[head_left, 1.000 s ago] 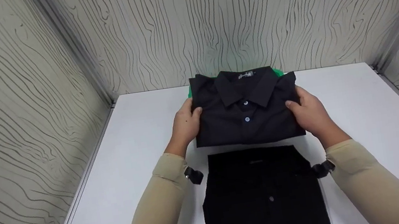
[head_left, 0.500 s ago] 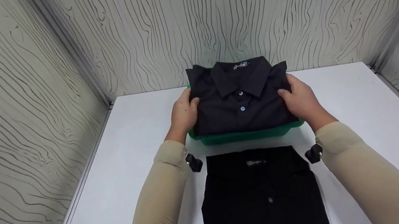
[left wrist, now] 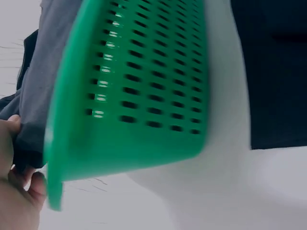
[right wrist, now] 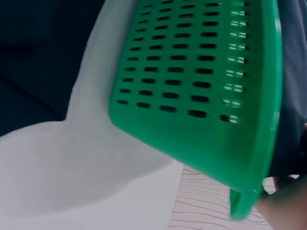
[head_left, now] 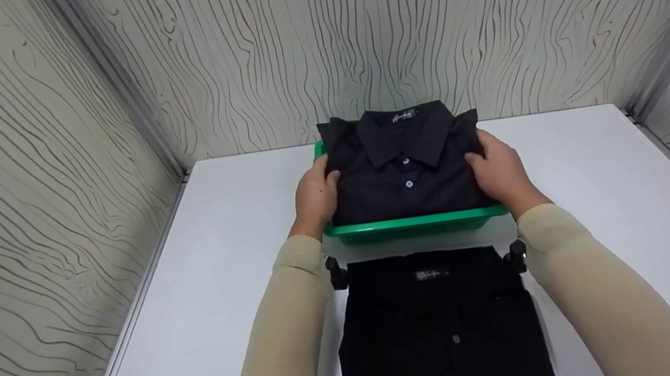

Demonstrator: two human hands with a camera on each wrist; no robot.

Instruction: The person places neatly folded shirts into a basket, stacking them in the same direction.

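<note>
A folded dark shirt (head_left: 409, 194), collar toward the back wall, lies over the opening of a green plastic basket (head_left: 412, 222). My left hand (head_left: 315, 196) pinches its left edge, thumb on top; in the left wrist view the fingers sit just beyond the basket rim (left wrist: 55, 158). On the opposite side my right hand (head_left: 498, 170) grips the shirt's right edge, thumb on top too. Only part of that hand shows in the right wrist view, beside the basket's corner (right wrist: 249, 184). The fingers under the cloth are mostly hidden.
A second folded black shirt (head_left: 440, 330) lies flat on the white table (head_left: 204, 285) in front of the basket, between my forearms. Patterned wall panels (head_left: 264, 60) close in the back and both sides.
The shirt has moved back and down from in front of the basket to over its opening, both hands moving with it. The basket's front rim has come into view. The black shirt stays put.
</note>
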